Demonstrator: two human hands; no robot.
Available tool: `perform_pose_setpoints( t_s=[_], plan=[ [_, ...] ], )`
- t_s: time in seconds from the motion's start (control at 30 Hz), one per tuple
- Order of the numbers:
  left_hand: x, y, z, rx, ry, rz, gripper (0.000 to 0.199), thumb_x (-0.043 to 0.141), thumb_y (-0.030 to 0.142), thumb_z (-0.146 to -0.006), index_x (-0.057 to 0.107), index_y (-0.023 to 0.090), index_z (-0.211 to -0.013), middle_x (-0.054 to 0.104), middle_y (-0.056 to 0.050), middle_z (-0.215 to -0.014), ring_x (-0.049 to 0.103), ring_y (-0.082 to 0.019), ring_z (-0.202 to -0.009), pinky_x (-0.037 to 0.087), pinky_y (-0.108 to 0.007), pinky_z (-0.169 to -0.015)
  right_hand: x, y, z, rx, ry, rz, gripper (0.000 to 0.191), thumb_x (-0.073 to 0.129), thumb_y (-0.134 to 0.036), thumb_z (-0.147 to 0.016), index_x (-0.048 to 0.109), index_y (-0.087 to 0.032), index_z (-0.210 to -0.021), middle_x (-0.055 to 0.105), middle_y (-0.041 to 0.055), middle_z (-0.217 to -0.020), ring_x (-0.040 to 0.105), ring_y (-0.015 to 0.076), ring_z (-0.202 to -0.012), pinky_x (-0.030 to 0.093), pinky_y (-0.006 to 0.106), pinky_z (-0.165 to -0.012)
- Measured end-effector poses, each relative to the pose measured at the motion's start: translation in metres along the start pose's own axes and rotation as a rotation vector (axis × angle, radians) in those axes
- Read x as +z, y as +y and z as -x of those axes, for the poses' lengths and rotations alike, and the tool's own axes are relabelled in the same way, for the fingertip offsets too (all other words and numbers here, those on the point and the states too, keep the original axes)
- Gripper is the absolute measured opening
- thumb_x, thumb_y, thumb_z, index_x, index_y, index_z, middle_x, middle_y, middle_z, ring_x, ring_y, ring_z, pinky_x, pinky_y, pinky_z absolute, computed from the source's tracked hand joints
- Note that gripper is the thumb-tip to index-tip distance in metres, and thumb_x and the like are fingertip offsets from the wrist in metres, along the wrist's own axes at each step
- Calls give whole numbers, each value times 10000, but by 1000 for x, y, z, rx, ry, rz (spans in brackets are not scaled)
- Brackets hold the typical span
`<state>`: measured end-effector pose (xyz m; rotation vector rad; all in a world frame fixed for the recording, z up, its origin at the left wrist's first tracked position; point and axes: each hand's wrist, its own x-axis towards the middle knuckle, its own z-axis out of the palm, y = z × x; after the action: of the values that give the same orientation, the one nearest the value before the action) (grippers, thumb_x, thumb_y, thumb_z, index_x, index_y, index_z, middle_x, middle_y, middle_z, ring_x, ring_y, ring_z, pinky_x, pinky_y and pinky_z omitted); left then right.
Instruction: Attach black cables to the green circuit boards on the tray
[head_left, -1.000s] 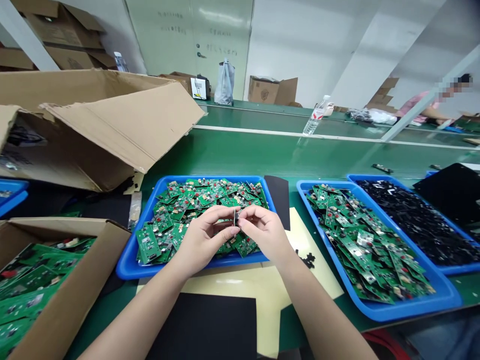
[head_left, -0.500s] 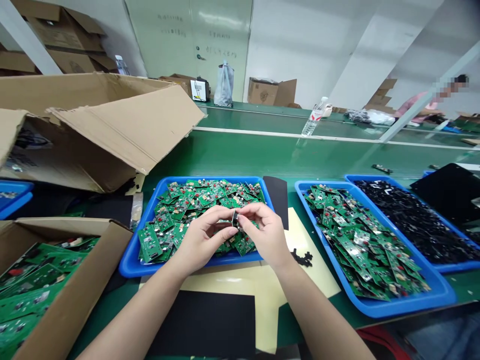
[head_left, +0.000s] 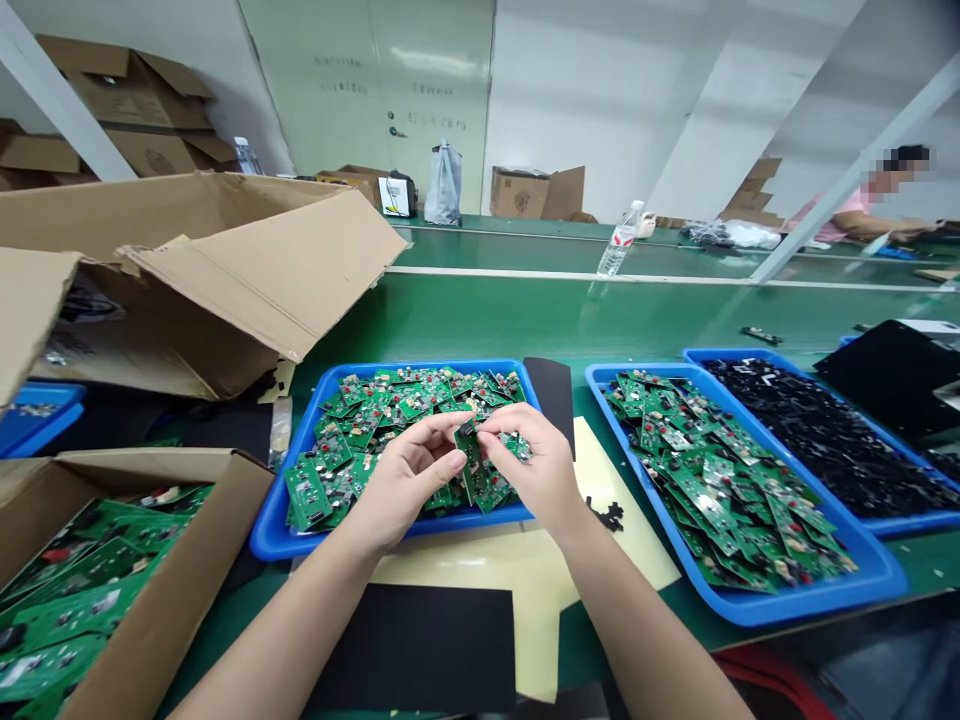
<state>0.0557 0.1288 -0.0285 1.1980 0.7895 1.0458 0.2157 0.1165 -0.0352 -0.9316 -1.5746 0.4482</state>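
Observation:
Above the middle blue tray (head_left: 264, 538), which is heaped with green circuit boards, both hands are together at one small circuit board (head_left: 470, 470). My left hand (head_left: 409, 475) is closed, its fingertips at the board's top and its thumb at the left edge. From the other side my right hand (head_left: 536, 465) pinches at the board's upper right edge. A dark piece (head_left: 466, 430) shows at the board's top between the fingertips; its exact kind I cannot make out. The right fingertips partly hide that spot.
A second blue tray (head_left: 806, 607) of circuit boards stands right, beside a tray of small black parts (head_left: 817, 430). Small black pieces (head_left: 606, 513) lie on yellowish paper (head_left: 637, 560). Cardboard boxes (head_left: 247, 265) fill the left side. A person (head_left: 855, 215) sits at the far right.
The circuit board has turned between my fingers, so its green face now shows and hangs lower. Both hands stay in nearly the same place. The view has shifted slightly.

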Motion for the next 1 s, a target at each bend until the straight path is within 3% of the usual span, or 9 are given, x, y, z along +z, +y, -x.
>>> perform_pose_setpoints(
  t_s=[0.3,0.63,0.73,0.83,0.9,1.0],
  plan=[
    [1,-2,1,-143,-81,146,433,761,394,-664,673,176,-1027,659,-58,-840,560,-119,-656,436,-229,-605,-2,3,0,-333,93,349,107,500,-107,-886,573,-186,-876,616,73,-801,585,187,-760,515,334,-678],
    [1,7,2,-287,-180,175,364,785,423,-625,702,170,-873,648,-26,-664,589,-129,-611,446,-224,-580,-1,6,5,-456,165,477,276,461,-24,-863,586,-238,-983,582,77,-914,595,189,-837,525,328,-699],
    [1,2,1,-257,-194,134,359,789,406,-622,704,162,-872,650,-29,-710,592,-129,-658,456,-224,-607,0,7,4,-426,122,389,402,447,-20,-863,524,-256,-1180,540,107,-1106,601,188,-899,526,350,-777],
    [0,-4,-1,-172,-110,61,384,804,348,-607,696,171,-929,653,-26,-809,587,-129,-757,475,-236,-701,-2,7,2,-270,146,246,466,425,-75,-887,403,-247,-1319,528,119,-1174,601,187,-938,512,378,-841],
    [0,-7,-3,-85,-47,-3,389,803,306,-603,685,181,-951,646,-19,-847,581,-132,-798,484,-255,-757,-4,5,1,-128,171,152,356,434,-133,-902,479,-225,-1243,596,88,-1032,608,180,-894,522,360,-811],
    [-2,-6,-4,50,-41,-159,320,773,267,-632,679,175,-923,634,-35,-901,588,-152,-817,507,-286,-762,-7,2,0,4,90,24,194,515,-200,-879,591,-204,-1057,621,56,-898,611,172,-843,530,321,-763]
  ],
)
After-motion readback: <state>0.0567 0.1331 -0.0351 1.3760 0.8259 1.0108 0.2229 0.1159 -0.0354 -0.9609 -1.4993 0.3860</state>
